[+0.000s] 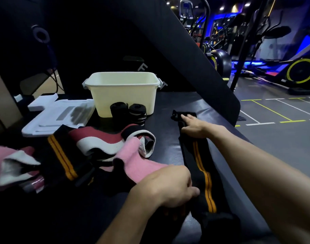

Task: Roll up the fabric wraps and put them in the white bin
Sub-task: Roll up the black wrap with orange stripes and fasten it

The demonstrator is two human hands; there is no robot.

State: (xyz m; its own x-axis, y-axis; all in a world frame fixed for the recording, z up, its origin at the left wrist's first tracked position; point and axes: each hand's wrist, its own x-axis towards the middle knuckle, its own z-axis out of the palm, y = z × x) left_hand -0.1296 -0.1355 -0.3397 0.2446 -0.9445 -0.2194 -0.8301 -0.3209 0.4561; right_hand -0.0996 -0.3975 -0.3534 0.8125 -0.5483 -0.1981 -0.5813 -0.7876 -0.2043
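A long black wrap with orange stripes (202, 166) lies stretched out on the dark padded bench. My right hand (194, 126) rests on its far end with fingers extended, pressing it flat. My left hand (170, 187) grips the near end, fingers curled over the fabric. The white bin (123, 90) stands at the back of the bench. Two rolled black wraps (128, 113) stand right in front of it. To the left lies a loose heap of wraps: pink (133, 159), red and white (101, 140), and another black one with orange stripes (61, 155).
A white lid (61, 115) lies flat left of the bin. The bench's right edge drops to the gym floor (274, 131), with exercise machines (298, 71) beyond. A black slanted pad (177, 50) rises behind the bin.
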